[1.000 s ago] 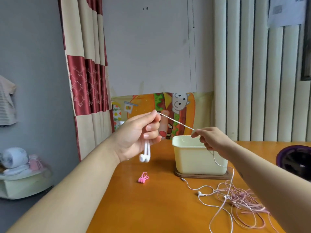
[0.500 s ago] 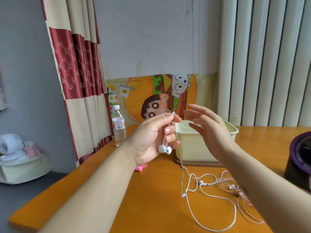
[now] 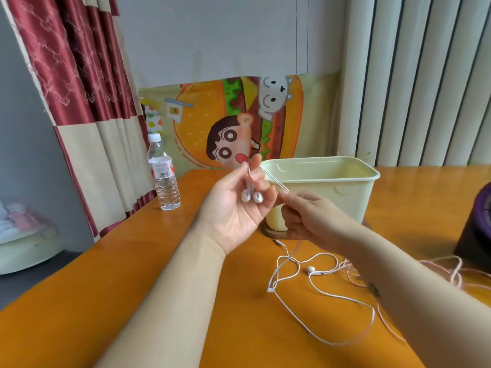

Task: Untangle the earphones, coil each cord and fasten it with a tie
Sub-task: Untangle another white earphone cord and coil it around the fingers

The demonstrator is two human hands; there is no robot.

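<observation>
Above the orange wooden tabletop [image 3: 132, 301], the left hand [image 3: 233, 208] pinched the white wired earphones [image 3: 252, 195] below its fingertips; the right hand [image 3: 308, 216] pinched their cord, whose slack lay looped beside a pale-green plastic tub [image 3: 332, 192].

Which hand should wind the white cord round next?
Probably the right hand. It pinches the white cord just past the left hand, with loose cord trailing over the table below. The left hand's grip is busy holding both earbuds up, so it can act as the anchor.
</observation>
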